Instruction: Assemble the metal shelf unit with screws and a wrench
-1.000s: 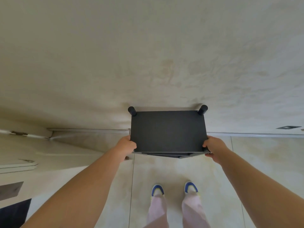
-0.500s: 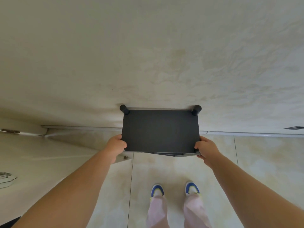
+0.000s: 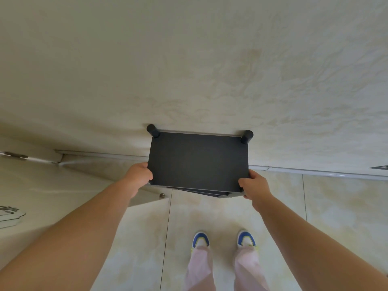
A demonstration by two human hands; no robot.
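The black metal shelf unit (image 3: 198,160) stands against the pale wall, seen from above. Its flat top panel fills the middle of the view, with two round post ends at the far corners. Lower shelves peek out under its near edge. My left hand (image 3: 139,174) grips the near left corner of the top panel. My right hand (image 3: 253,184) grips the near right corner. No screws or wrench show.
A pale marbled wall (image 3: 189,59) rises behind the shelf, with a baseboard (image 3: 315,171) along the tiled floor (image 3: 210,215). A hinged white door (image 3: 63,185) with a small knob stands at left. My two blue and white shoes (image 3: 222,240) are below the shelf.
The view has shifted slightly, and the shelf now sits a little rotated in the frame. Both hands keep their grip on the near corners.
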